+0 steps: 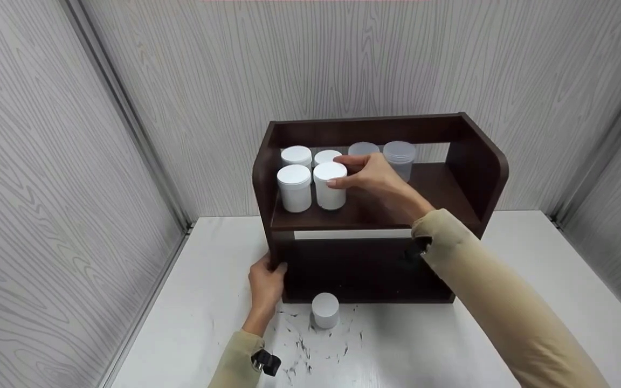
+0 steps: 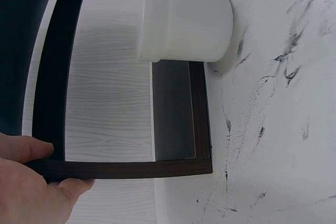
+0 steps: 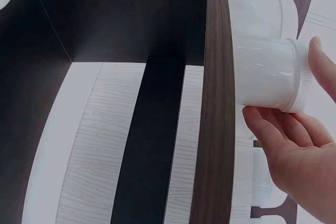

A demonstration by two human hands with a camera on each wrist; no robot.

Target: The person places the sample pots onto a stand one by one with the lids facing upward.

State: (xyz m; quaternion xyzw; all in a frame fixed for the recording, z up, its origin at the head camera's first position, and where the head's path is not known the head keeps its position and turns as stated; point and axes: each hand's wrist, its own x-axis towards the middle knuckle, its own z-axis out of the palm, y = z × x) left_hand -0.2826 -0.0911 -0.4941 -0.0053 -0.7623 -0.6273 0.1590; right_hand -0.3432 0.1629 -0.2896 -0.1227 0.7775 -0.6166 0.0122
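Observation:
On the upper board of a dark brown two-tier shelf [image 1: 375, 220], my right hand [image 1: 375, 175] holds a white lidded jar [image 1: 330, 188] near its top, thumb on one side and fingers on the other. The right wrist view shows the thumb at the lid of this jar [image 3: 268, 72]. Beside it stands another white jar [image 1: 295, 191], with two more white jars close behind. Low on the shelf's left side panel, my left hand [image 1: 267, 283] grips the edge; in the left wrist view the fingers and thumb straddle that panel [image 2: 131, 170].
Two translucent jars [image 1: 400, 156] stand at the back of the upper board, partly behind my right hand. One white jar [image 1: 325, 311] stands on the white table [image 1: 224, 237] before the lower tier. Dark smudges mark the tabletop there. Grey wood-patterned walls [image 1: 343, 59] enclose the table.

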